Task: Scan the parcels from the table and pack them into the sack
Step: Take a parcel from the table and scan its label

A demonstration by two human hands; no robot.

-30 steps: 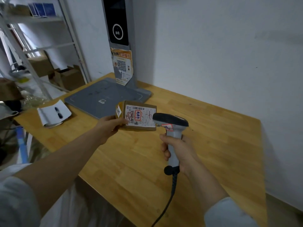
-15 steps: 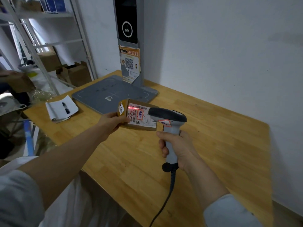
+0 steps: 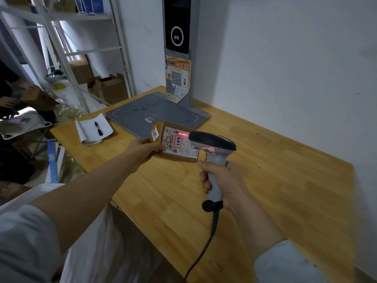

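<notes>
The left hand (image 3: 145, 149) was clamped on the near left edge of the parcel (image 3: 173, 142), a small brown cardboard box held just above the wooden table (image 3: 275, 180), its labelled face tilted up; the right hand (image 3: 221, 181) was closed round the grey grip of the scanner (image 3: 212, 144), whose dark head sat just right of the parcel and overlapped its right end; a black cable (image 3: 204, 248) ran from the grip toward the near edge. Compared with half a second before, the red scan line had slid rightward along the top of the label (image 3: 179, 142), next to the scanner head, and the view had shifted so the grey post (image 3: 179, 50) stood further right. The label carried barcodes, red scribbles and a red-bordered sticker with blue handwriting, too blurred to read; the scanner bore a similar sticker; an orange notice (image 3: 177, 78) on the post showed a QR code. Far left lay a notepad (image 3: 93, 128) beside the grey pad (image 3: 159, 114).
</notes>
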